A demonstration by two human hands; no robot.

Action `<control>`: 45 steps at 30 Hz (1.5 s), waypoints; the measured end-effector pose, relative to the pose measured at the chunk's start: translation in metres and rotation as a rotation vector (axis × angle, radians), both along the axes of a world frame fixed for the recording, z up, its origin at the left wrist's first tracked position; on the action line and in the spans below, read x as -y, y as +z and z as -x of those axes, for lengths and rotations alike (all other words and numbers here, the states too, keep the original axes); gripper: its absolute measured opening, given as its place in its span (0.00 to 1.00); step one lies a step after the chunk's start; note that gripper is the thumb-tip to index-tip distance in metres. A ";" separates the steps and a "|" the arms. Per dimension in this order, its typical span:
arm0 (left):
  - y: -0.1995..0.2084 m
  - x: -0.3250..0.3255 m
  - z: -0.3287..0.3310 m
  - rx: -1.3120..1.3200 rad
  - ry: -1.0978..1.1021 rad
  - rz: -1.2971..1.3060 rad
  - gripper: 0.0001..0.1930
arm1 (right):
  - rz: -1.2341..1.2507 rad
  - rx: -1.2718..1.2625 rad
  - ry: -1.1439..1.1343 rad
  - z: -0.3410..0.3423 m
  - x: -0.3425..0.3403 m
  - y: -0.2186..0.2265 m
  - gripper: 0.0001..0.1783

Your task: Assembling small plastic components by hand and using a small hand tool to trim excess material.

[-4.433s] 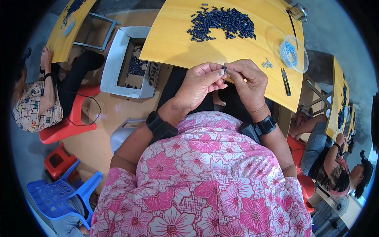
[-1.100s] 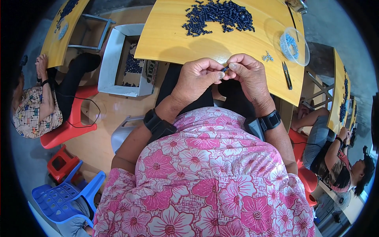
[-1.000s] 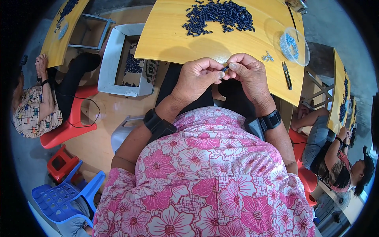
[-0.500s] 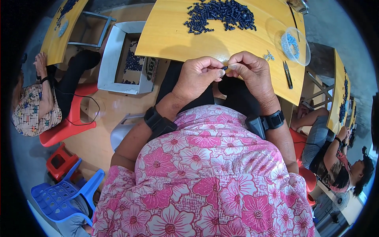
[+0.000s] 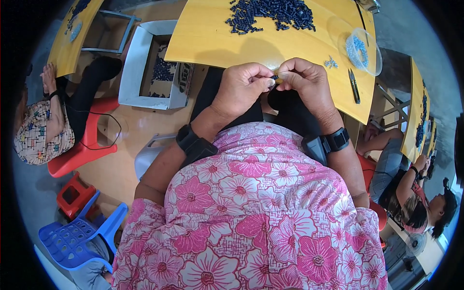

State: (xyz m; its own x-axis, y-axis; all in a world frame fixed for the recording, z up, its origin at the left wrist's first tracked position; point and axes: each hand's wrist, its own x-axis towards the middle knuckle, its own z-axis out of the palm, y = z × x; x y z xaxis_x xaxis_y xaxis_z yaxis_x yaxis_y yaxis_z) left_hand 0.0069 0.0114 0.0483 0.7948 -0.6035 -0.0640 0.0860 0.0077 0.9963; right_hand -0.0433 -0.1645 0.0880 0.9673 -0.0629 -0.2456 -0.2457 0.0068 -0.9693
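Note:
My left hand (image 5: 243, 91) is closed in a pinch on a small dark blue cylindrical part (image 5: 275, 78) at the table's near edge. From the other side, the thumb and forefinger of my right hand (image 5: 308, 83) close on the same spot. Fingertips cover most of the part. Farther back on the yellow table (image 5: 217, 46) lies a heap of similar dark blue parts (image 5: 295, 14). To the right stands a clear round plastic tub (image 5: 374, 60) with tiny light blue pieces (image 5: 356, 50). A few such pieces (image 5: 331, 63) lie loose beside it, near black-handled thread snips (image 5: 355, 87).
A white cardboard box (image 5: 135, 63) with more dark parts inside stands left of the table. At the left, a person (image 5: 46, 125) sits on a red stool; another person (image 5: 411, 193) works at a table on the right. A blue plastic chair (image 5: 72, 241) stands lower left.
My view has shifted slightly, so the table and heap sit a little higher. Both hands stay together at the small part, with a slight shift of the fingers.

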 end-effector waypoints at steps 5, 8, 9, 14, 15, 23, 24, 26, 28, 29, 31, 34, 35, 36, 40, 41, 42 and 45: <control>0.001 0.000 0.001 0.031 0.000 -0.060 0.06 | 0.059 0.064 -0.003 0.002 -0.003 -0.002 0.03; 0.003 0.000 0.003 0.004 0.019 -0.048 0.06 | 0.164 0.128 -0.019 0.001 -0.006 -0.008 0.03; 0.003 0.000 0.004 0.002 0.017 -0.046 0.06 | 0.166 0.126 -0.021 0.001 -0.006 -0.007 0.03; 0.002 -0.001 0.002 0.090 0.004 -0.086 0.06 | -0.036 -0.017 -0.041 0.001 -0.003 -0.008 0.03; 0.001 -0.002 0.001 0.088 0.003 -0.086 0.06 | -0.036 -0.018 -0.042 0.001 -0.004 -0.008 0.03; 0.004 0.000 0.001 0.001 0.008 -0.034 0.05 | 0.099 0.013 -0.057 -0.002 -0.009 -0.003 0.03; 0.004 -0.001 0.000 0.007 0.009 -0.032 0.05 | 0.101 0.019 -0.057 -0.002 -0.009 -0.004 0.03; 0.001 -0.002 0.000 -0.125 -0.008 -0.008 0.05 | 0.000 -0.047 -0.109 -0.001 -0.009 -0.007 0.04; 0.001 0.000 -0.002 -0.176 -0.017 0.036 0.06 | -0.053 -0.044 -0.104 -0.003 -0.006 -0.006 0.05; 0.002 0.001 -0.002 -0.240 -0.030 0.076 0.06 | -0.107 -0.055 -0.101 -0.002 -0.005 -0.005 0.06; 0.003 0.000 -0.002 -0.226 -0.057 0.070 0.07 | -0.100 -0.059 -0.102 -0.002 -0.005 -0.004 0.07; 0.003 0.000 -0.001 -0.261 -0.050 0.055 0.08 | -0.108 -0.084 -0.108 -0.001 -0.004 -0.003 0.09; 0.002 0.000 -0.001 -0.294 -0.052 0.071 0.08 | -0.123 -0.102 -0.111 -0.001 -0.005 -0.004 0.09; 0.001 -0.001 -0.001 -0.328 -0.053 0.087 0.09 | -0.123 -0.100 -0.110 -0.001 -0.005 -0.004 0.09; 0.005 -0.001 -0.001 -0.354 -0.032 0.093 0.09 | -0.201 -0.086 -0.116 -0.001 -0.006 -0.003 0.10; 0.007 -0.001 -0.001 -0.355 -0.030 0.089 0.09 | -0.218 -0.088 -0.132 -0.001 -0.006 -0.002 0.10; 0.007 -0.001 -0.002 -0.357 -0.027 0.084 0.09 | -0.219 -0.088 -0.133 -0.002 -0.006 -0.001 0.10; 0.005 -0.001 -0.003 -0.341 -0.034 0.096 0.08 | -0.205 -0.108 -0.122 -0.003 -0.005 -0.002 0.10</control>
State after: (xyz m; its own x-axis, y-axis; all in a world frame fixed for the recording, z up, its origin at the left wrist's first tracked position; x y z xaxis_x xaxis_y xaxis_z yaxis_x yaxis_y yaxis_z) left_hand 0.0098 0.0122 0.0536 0.7167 -0.6454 -0.2641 0.4153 0.0909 0.9051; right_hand -0.0403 -0.1598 0.0861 0.9232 -0.1157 -0.3664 -0.3327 0.2367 -0.9129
